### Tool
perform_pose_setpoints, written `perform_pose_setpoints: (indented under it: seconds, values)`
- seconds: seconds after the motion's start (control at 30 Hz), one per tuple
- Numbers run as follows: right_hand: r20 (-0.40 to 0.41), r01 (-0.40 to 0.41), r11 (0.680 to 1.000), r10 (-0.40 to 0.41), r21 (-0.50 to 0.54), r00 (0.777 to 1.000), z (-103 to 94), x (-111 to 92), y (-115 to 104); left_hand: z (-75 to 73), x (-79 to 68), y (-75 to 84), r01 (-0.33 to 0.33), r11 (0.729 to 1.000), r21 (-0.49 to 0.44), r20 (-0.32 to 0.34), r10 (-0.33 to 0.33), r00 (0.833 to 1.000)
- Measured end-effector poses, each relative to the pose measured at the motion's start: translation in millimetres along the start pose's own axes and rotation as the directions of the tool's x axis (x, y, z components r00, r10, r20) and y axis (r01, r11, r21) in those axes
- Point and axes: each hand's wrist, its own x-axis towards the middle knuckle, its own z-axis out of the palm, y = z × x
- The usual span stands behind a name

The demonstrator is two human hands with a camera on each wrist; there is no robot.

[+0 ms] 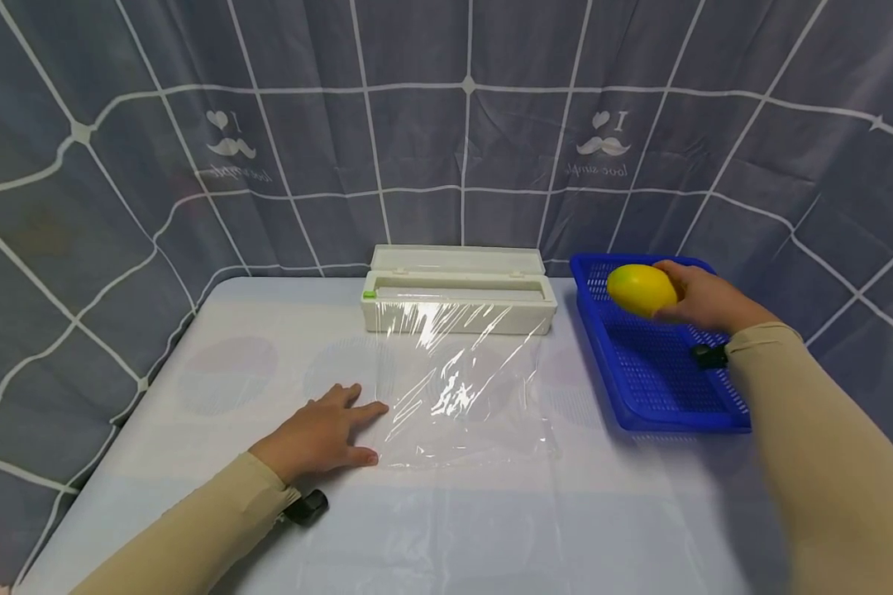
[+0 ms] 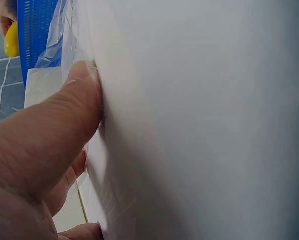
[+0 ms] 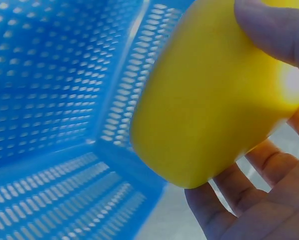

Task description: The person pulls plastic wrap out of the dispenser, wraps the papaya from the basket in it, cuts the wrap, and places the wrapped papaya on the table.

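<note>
My right hand (image 1: 703,299) grips a smooth yellow mango (image 1: 642,290), holding it over the blue plastic basket (image 1: 616,388). In the right wrist view, the thumb lies on one side of the mango (image 3: 204,110) and the fingers curl round the other. On the table, my left hand (image 1: 320,434) has its fingers spread, with fingertips at the left edge of a sheet of cling film (image 1: 461,413). The left wrist view shows the thumb (image 2: 82,95) against that film. The sheet runs out from a white cling film dispenser (image 1: 457,318) whose lid stands open.
A green slider (image 1: 370,294) sits at the dispenser's left end. The white table (image 1: 216,463) carries faint circle patterns. A grey curtain (image 1: 417,140) with white grid lines surrounds its back and sides. The basket stands at the table's right, close to the curtain.
</note>
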Motion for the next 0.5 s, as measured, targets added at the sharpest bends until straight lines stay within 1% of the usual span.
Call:
perform_pose_setpoints:
  seconds: [0.1, 0.27, 0.37, 0.5]
  values:
    - [-0.035, 0.021, 1.000, -0.021, 0.015, 0.999, -6.4, -5.1, -11.7, 0.2, 0.3, -1.5, -0.003, 1.000, 0.003, -0.002, 0.003, 1.000]
    - [-0.083, 0.057, 0.998, -0.058, -0.017, 0.995, -12.6, -10.1, -39.0, -0.3, -0.1, -1.9, -0.001, 1.000, -0.004, 0.004, 0.001, 1.000]
    - [-0.092, 0.069, 0.997, -0.071, -0.028, 0.993, -13.8, -12.9, -61.7, -0.8, -0.2, -1.6, 0.006, 1.000, -0.006, 0.010, -0.006, 1.000]
    - [-0.076, 0.076, 0.997, -0.077, -0.023, 0.994, -9.7, -15.5, -94.5, -1.4, -0.2, -1.4, 0.002, 1.000, -0.009, 0.008, -0.002, 1.000]
